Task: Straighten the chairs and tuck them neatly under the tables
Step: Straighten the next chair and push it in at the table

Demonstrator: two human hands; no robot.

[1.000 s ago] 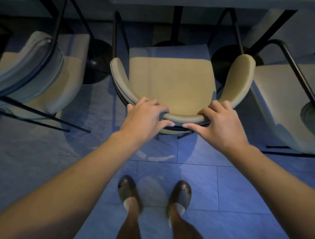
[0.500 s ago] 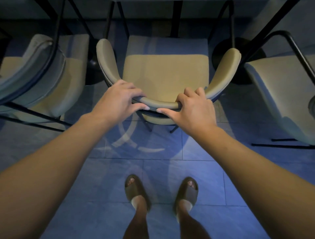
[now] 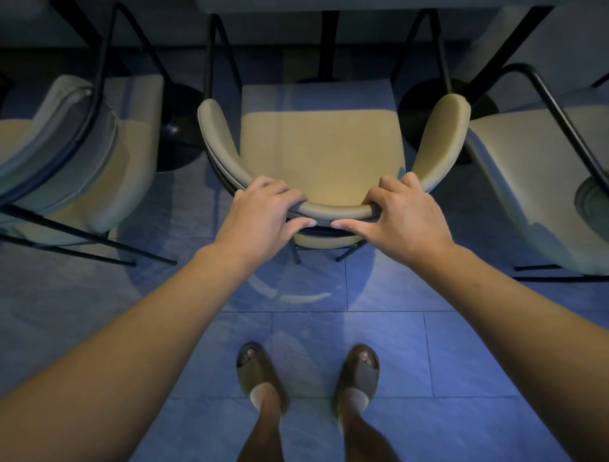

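Gripping the middle chair [image 3: 321, 148] backrest: left hand [image 3: 263, 214], right hand [image 3: 405, 216].

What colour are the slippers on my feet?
Dark olive-brown slippers, plain with no pattern, seen in the head view.

1. Middle armchair [image 3: 321, 148]: beige padded seat, curved backrest, black metal legs, upright; both hands grip its backrest top, front edge shaded under the table [image 3: 362, 5].
2. Left armchair [image 3: 82, 158]: angled, left of the grip.
3. Right armchair [image 3: 534, 184]: right of the grip.

left chair [image 3: 82, 158] cropped, table [image 3: 329, 3] mostly cropped
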